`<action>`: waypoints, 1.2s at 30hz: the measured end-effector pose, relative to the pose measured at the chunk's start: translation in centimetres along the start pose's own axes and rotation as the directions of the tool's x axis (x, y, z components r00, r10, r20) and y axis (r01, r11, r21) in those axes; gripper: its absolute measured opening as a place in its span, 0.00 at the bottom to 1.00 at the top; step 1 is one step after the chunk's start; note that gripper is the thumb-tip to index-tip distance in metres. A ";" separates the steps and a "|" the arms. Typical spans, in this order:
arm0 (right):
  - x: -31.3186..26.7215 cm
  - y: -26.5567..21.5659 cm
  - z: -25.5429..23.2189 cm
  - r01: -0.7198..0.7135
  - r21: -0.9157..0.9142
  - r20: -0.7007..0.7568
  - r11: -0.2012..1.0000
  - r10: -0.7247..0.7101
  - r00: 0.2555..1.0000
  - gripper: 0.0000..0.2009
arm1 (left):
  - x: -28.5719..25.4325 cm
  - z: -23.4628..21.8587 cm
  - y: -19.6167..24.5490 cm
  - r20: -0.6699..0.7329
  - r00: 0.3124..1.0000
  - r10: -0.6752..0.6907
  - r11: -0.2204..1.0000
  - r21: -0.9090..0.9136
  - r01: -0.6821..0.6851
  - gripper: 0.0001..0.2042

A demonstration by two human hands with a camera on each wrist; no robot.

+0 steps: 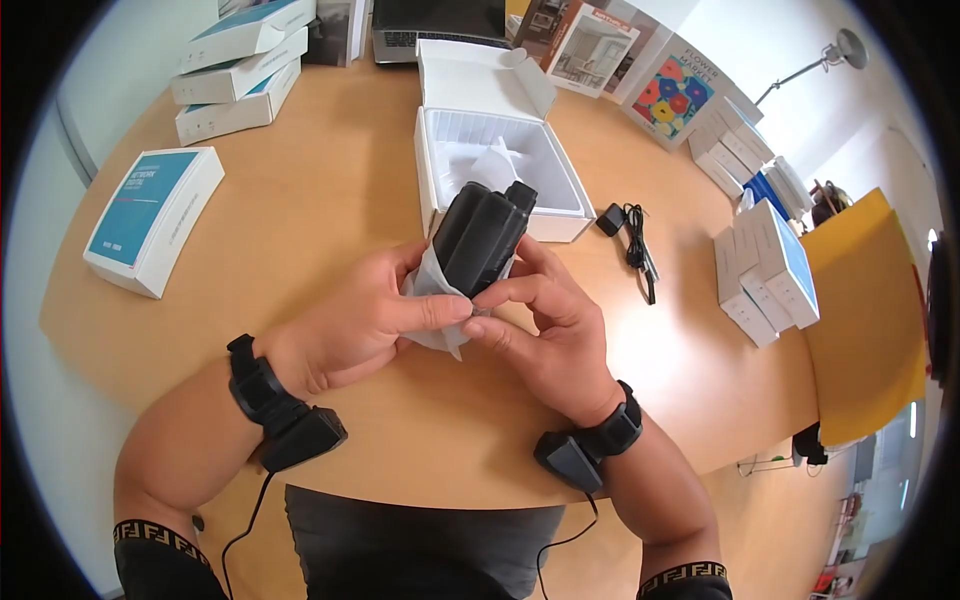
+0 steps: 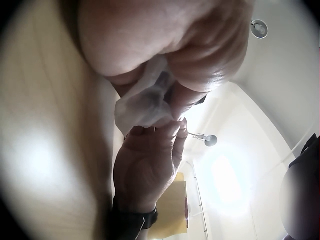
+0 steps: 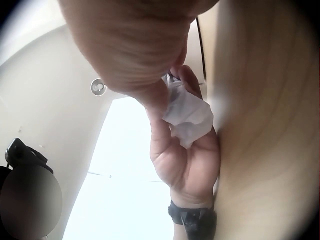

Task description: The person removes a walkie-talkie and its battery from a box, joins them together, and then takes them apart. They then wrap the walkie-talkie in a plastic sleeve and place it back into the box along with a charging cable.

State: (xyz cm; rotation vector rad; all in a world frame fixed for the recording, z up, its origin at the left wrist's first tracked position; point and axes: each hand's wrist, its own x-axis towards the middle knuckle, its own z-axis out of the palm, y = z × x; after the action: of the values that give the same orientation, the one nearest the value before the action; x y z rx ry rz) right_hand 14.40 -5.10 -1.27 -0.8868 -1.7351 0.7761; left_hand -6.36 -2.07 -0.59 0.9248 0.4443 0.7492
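Observation:
A black device with a ribbed body and a short knob-like end sticks out of a thin white wrapping above the table. My left hand grips the wrapped lower part from the left, thumb laid across the front. From the right, my right hand pinches the edge of the wrapping with thumb and index finger, close to the left thumb tip. The left wrist view shows the wrapping bunched under the left palm. In the right wrist view the wrapping hangs between both hands.
Behind the device stands an open white box with a crumpled white bag inside. A black adapter with coiled cable lies to its right. Blue-and-white boxes are at left, more white boxes at right, and a laptop behind.

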 end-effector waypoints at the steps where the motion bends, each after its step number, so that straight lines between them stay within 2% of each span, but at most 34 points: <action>1: 0.0 -0.1 0.0 0.002 0.000 0.000 1.000 -0.002 1.000 0.10 | 0.0 -0.1 0.0 0.003 1.000 0.017 1.000 0.009 -0.017 0.25; 3: 0.1 -0.3 -0.1 0.033 -0.147 0.041 0.989 -0.028 0.999 0.09 | 0.0 -0.1 -0.1 0.009 1.000 0.022 0.999 0.025 -0.022 0.25; 6: 0.0 -0.3 -0.1 0.030 -0.191 0.040 0.981 -0.022 0.999 0.09 | -0.1 0.1 0.1 0.009 1.000 0.028 0.999 0.031 -0.029 0.25; 7: 0.0 -0.1 0.0 0.034 -0.176 0.055 0.984 -0.024 0.998 0.09 | -0.3 0.1 0.2 0.012 0.999 0.030 0.999 0.021 -0.030 0.26; 9: 0.0 0.3 0.0 0.047 -0.156 -0.003 0.987 -0.048 0.999 0.08 | -0.1 -0.4 -0.1 -0.001 1.000 0.028 0.999 0.018 -0.028 0.27; 10: 0.0 0.4 0.1 0.027 -0.071 -0.007 0.997 -0.027 1.000 0.08 | 0.0 -0.7 -0.3 0.008 1.000 0.023 1.000 0.014 -0.023 0.28; 11: 0.0 0.5 0.2 0.029 -0.067 0.000 0.997 -0.029 1.000 0.08 | 0.0 -0.7 -0.3 0.001 1.000 0.027 1.000 0.013 -0.027 0.28; 13: 0.0 0.6 0.2 0.082 -0.021 -0.063 0.996 -0.083 0.995 0.08 | 0.1 -0.7 -0.4 0.027 0.998 0.053 0.998 0.023 -0.054 0.30; 18: -0.1 0.3 0.1 0.091 -0.054 -0.085 0.994 -0.095 0.992 0.07 | 0.2 -0.7 -0.6 0.032 0.997 0.073 0.996 0.046 -0.074 0.29; 20: -0.1 0.5 0.2 0.072 0.011 -0.096 0.997 -0.070 0.993 0.07 | 0.2 -0.8 -0.6 0.033 0.996 0.080 0.995 0.058 -0.082 0.29; 22: -0.1 0.4 0.1 0.061 0.017 -0.098 0.998 -0.059 0.993 0.07 | 0.1 -0.7 -0.3 0.030 0.999 0.025 0.998 0.057 -0.027 0.28; 24: 0.0 0.4 0.1 0.050 0.021 -0.103 0.999 -0.047 0.994 0.07 | 0.0 -0.4 -0.2 0.046 0.999 0.027 0.998 0.054 -0.029 0.26; 30: 0.3 0.2 0.3 0.126 0.049 -0.110 0.991 -0.120 0.987 0.06 | -0.1 -0.3 0.0 0.064 0.998 0.017 0.999 0.035 -0.019 0.23; 35: -0.2 0.5 0.3 -0.003 0.101 -0.022 0.995 0.005 1.000 0.06 | -0.1 -0.4 -0.2 0.061 0.998 0.034 0.999 0.005 -0.034 0.25; 36: -0.3 0.4 0.3 -0.018 0.067 -0.020 0.998 0.019 1.000 0.06 | -0.2 -0.3 -0.1 0.058 0.998 0.039 0.999 -0.004 -0.038 0.26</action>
State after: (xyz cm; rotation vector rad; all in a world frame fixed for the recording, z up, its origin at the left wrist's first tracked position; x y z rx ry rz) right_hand 14.25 -5.18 -1.81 -0.8642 -1.6753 0.8297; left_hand -6.64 -2.11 -0.82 0.9522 0.3756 0.7561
